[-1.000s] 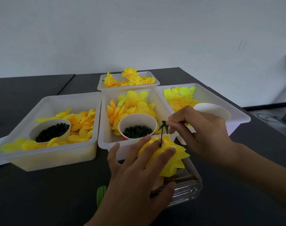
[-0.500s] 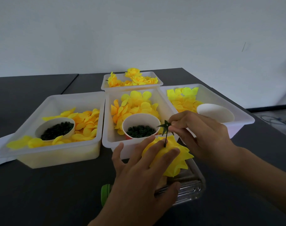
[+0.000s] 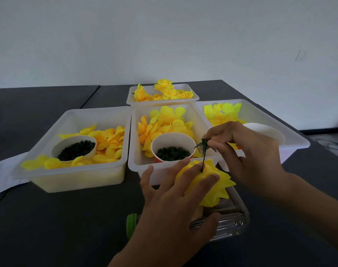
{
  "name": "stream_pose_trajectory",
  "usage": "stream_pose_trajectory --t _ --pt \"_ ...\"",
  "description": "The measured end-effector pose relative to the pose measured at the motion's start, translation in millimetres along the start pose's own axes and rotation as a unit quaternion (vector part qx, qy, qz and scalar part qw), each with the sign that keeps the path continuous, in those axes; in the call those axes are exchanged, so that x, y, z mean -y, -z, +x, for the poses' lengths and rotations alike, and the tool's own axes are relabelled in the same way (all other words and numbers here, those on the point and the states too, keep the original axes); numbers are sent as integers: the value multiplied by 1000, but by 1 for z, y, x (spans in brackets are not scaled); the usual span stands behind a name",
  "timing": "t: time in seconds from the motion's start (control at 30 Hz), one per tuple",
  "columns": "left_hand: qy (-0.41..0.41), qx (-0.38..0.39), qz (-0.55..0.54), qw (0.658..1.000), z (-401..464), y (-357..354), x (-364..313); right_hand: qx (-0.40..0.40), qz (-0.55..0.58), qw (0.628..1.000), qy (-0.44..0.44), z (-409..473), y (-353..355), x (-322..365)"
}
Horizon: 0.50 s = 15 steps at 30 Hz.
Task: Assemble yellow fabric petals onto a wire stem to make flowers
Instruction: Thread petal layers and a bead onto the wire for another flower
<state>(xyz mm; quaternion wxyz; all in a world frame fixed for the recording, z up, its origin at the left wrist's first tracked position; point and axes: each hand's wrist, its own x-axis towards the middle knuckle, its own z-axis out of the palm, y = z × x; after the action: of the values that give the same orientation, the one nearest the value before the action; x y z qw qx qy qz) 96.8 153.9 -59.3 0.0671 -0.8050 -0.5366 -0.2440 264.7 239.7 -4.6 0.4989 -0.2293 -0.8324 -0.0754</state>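
Our right hand (image 3: 247, 157) pinches the stem (image 3: 203, 158) upright in the petals (image 3: 214, 182), which our left hand's (image 3: 176, 205) spread fingers press onto the bottle (image 3: 229, 218).

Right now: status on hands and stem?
Left hand presses yellow petals onto clear bottle. Right hand pinches green stem, upright through petals. Nothing blocking.

Two bare forearms, left grip (image 3: 176, 205), right grip (image 3: 247, 151); sleeveless.
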Motion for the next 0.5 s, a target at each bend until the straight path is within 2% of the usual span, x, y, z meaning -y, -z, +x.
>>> stream_pose_trajectory --t 0.5 --pt "-1 -10 -6 1000 0 -1 0 12 11 1000 3 -12 1 1"
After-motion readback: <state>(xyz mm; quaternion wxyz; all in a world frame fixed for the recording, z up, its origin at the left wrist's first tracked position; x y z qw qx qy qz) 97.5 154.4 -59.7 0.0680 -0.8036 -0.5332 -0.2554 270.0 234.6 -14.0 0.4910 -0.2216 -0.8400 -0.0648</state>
